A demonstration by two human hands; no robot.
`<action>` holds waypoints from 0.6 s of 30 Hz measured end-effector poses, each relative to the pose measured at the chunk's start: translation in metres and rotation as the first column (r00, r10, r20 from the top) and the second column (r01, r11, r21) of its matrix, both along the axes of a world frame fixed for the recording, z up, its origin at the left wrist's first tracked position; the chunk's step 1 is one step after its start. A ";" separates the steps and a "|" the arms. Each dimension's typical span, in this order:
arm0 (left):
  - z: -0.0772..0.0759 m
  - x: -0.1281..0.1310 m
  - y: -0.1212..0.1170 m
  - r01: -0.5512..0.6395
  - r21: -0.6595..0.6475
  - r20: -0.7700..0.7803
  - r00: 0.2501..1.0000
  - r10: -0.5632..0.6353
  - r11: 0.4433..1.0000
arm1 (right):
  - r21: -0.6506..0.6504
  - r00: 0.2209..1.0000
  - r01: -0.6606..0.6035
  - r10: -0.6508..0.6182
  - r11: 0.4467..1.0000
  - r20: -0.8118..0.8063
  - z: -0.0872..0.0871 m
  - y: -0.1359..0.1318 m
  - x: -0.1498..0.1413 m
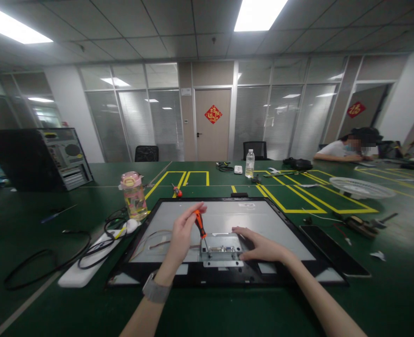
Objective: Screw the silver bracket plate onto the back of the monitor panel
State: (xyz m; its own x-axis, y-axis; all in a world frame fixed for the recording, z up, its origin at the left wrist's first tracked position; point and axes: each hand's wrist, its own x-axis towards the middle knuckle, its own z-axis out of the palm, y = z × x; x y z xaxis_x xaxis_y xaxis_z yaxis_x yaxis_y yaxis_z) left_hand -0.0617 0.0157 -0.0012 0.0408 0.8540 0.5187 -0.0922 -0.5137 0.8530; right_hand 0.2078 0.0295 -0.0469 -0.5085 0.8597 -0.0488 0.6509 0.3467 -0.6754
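Observation:
My left hand [185, 231], with a watch at its wrist, grips an orange-and-black screwdriver [199, 223]. The screwdriver tilts, its tip down at the left part of a metal bracket [224, 263] with a row of connectors. Around the bracket's right end, the thumb and fingers of my right hand [258, 244] hold it, the thumb lower than the fingers. Beneath both hands lies a display panel [280, 234] with a pale back and black frame. Thin wires [154, 244] run across its left side to the bracket. The screw, if any, under the tip is too small to make out.
Left of the panel are a white power strip [84, 269], black cables [48, 267], a pink-lidded bottle [134, 196] and a computer case [34, 159]. Beyond it are a red screwdriver [177, 191] and water bottle [249, 164]. A dark flat panel [333, 250] lies right; a person [347, 147] leans on the table.

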 end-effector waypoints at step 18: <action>-0.002 0.004 -0.001 -0.031 -0.001 -0.032 0.999 0.031 1.000 | 0.016 1.000 0.000 0.000 1.000 -0.007 -0.002 0.001 0.000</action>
